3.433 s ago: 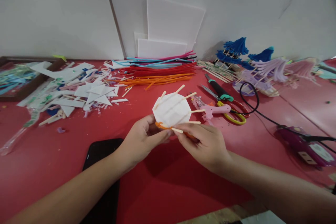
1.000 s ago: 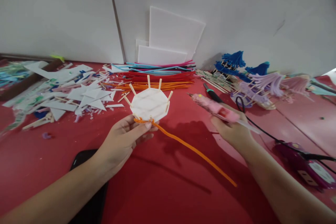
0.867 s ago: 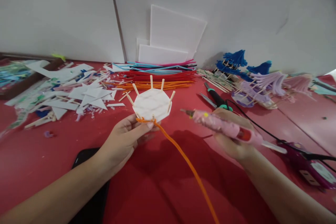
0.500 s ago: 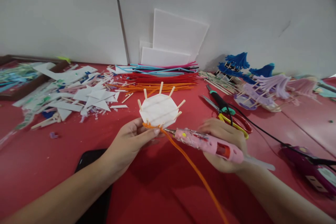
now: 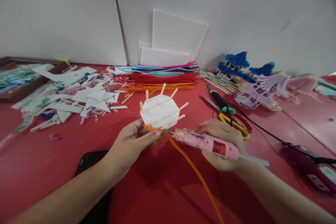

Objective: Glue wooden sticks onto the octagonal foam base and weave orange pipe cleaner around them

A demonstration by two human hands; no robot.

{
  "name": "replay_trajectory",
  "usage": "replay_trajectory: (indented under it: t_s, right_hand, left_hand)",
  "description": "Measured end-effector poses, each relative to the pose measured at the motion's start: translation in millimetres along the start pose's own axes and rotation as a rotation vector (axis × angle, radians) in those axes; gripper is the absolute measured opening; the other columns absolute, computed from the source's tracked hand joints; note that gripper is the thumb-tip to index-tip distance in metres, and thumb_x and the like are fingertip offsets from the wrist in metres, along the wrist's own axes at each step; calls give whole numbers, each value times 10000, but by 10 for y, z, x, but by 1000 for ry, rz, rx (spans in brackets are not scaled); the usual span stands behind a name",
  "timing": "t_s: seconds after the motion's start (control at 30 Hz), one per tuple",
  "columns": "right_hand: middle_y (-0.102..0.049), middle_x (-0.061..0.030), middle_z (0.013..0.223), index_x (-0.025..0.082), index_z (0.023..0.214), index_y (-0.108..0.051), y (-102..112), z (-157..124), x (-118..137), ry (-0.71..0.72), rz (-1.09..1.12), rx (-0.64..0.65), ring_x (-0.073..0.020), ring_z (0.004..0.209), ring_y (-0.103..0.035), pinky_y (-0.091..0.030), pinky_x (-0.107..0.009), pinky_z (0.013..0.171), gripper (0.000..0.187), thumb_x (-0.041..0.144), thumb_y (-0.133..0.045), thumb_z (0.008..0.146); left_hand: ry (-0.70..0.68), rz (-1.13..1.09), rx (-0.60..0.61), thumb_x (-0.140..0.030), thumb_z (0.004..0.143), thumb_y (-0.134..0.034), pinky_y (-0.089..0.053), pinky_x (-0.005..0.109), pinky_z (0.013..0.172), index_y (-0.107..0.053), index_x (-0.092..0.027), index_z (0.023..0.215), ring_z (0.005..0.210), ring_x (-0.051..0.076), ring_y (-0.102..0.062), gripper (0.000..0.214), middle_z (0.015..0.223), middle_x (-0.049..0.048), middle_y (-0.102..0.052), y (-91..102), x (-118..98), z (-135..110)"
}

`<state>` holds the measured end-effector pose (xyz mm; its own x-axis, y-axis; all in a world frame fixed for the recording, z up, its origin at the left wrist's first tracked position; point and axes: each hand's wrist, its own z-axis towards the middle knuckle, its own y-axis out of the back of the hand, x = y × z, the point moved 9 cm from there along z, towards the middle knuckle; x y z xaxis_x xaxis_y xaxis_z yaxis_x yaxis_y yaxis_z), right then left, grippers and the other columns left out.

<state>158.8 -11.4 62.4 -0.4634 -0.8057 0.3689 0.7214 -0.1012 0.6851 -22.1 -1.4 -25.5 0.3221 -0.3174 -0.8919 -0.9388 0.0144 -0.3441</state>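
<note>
My left hand (image 5: 133,141) pinches the near edge of a white octagonal foam piece (image 5: 159,111) with several short wooden sticks poking out of its rim. An orange pipe cleaner (image 5: 194,171) is looped at that edge and trails toward me over the red table (image 5: 65,154). My right hand (image 5: 223,147) is closed round a pink glue gun (image 5: 207,142). Its nozzle points left and sits right at the orange loop by my left fingertips.
A pile of coloured pipe cleaners (image 5: 160,77) and white foam boards (image 5: 175,38) lie against the wall. White foam scraps (image 5: 78,92) cover the left. Scissors (image 5: 231,117), a black cord (image 5: 265,131), a purple power strip (image 5: 312,162) and tasselled craft pieces (image 5: 262,80) are right. A black phone (image 5: 91,182) lies under my left forearm.
My right hand let go of the pipe cleaner, picked up the pink glue gun from the right and brought its nozzle to the orange loop. The foam piece tilted slightly.
</note>
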Motion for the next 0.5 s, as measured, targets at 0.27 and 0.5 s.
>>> replay_trajectory:
  t_s: [0.27, 0.5]
  right_hand:
    - [-590, -42, 685, 208, 778, -513, 21, 29, 54, 33, 0, -13, -175, 674, -593, -512, -302, 601, 146, 83, -524, 703]
    - [-572, -35, 659, 211, 748, -497, 53, 42, 17, 11, -22, -27, -176, 648, -592, -497, -301, 579, 114, 108, -520, 706]
  left_hand:
    - [4, -1, 5, -220, 705, -771, -540, 136, 636, -667, -209, 846, 749, 87, -683, 176, 774, -39, -722, -5, -18, -23]
    - [13, -10, -4, -226, 694, -778, -543, 139, 633, -675, -210, 867, 731, 91, -685, 202, 760, -42, -717, 8, -13, -34]
